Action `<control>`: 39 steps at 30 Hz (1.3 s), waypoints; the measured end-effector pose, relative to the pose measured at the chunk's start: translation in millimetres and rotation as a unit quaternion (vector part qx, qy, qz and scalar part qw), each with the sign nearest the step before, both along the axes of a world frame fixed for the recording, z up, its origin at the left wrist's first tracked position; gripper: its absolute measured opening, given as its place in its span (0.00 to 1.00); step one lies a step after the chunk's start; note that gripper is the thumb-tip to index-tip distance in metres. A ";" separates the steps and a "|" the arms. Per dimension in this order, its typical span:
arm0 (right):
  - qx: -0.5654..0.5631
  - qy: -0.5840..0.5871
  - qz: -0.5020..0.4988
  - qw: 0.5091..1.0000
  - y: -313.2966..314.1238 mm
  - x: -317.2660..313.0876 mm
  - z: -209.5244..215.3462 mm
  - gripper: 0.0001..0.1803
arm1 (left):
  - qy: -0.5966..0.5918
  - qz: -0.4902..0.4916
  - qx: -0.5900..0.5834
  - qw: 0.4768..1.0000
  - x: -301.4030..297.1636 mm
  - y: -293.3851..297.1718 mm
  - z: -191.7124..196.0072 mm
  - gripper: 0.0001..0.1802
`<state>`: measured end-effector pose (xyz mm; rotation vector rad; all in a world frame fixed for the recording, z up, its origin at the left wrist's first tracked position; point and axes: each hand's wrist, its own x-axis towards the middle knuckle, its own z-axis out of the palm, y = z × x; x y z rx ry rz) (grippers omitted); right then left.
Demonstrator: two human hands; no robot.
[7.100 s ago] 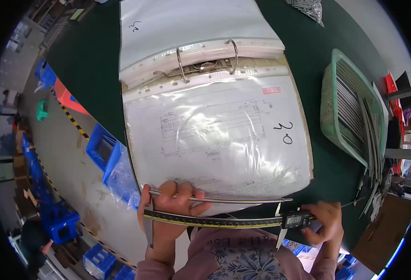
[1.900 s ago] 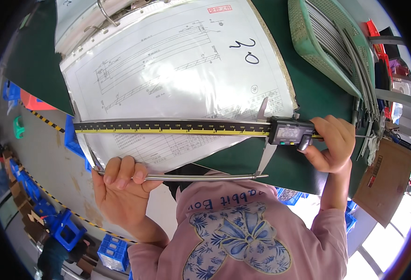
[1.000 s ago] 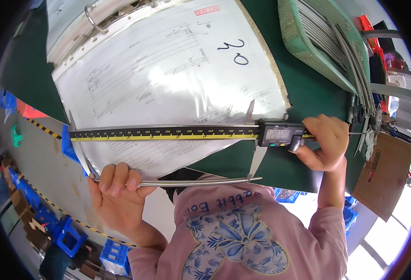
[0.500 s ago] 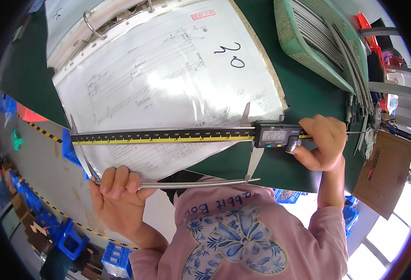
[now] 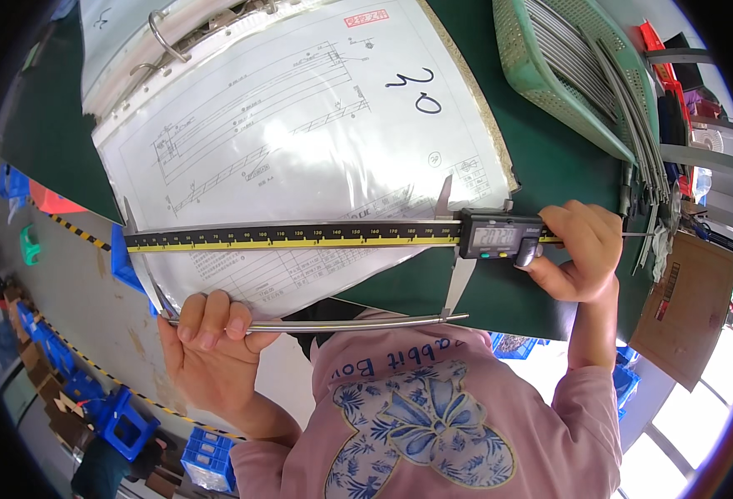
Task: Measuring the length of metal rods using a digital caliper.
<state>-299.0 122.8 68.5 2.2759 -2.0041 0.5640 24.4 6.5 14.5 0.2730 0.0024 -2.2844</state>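
Note:
A long digital caliper with a black and yellow scale spans the view above a ring binder. My right hand is closed on its display slider at the right, thumb beneath and fingers over the top. Between the fingers and thumb of my left hand is the left part of a thin metal rod, held level below the scale. The caliper's left lower jaw meets the rod's left end by my fingertips. Its right lower jaw touches the rod a little short of the right tip.
An open binder with a drawing in a clear sleeve lies on the green table. A light green basket of metal rods stands at the upper right. A cardboard sheet is at the right; blue crates stand on the floor.
The binder, table and basket appear shifted very slightly. The caliper's slider and my right hand sit a touch higher and further right. Both grips are unchanged.

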 end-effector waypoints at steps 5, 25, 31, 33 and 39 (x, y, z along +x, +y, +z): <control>-0.004 0.002 -0.002 1.000 -0.7 0.2 -0.4 0.21 | 0.003 -0.003 -0.004 1.000 0.2 -0.7 -0.7 0.19; 0.026 -0.030 0.007 0.999 1.5 -0.1 1.3 0.18 | 0.002 -0.009 0.005 1.000 0.4 -1.6 -0.7 0.17; 0.016 -0.002 0.006 1.000 0.4 -0.4 1.0 0.19 | -0.002 -0.009 -0.002 1.000 1.1 -1.6 0.8 0.17; 0.015 -0.002 0.005 1.000 0.4 -1.2 0.1 0.20 | -0.003 -0.011 -0.001 1.000 0.7 -2.0 0.5 0.17; 0.000 -0.002 0.003 1.000 0.2 -1.2 -2.0 0.20 | -0.008 -0.009 0.001 1.000 0.6 -1.1 1.1 0.17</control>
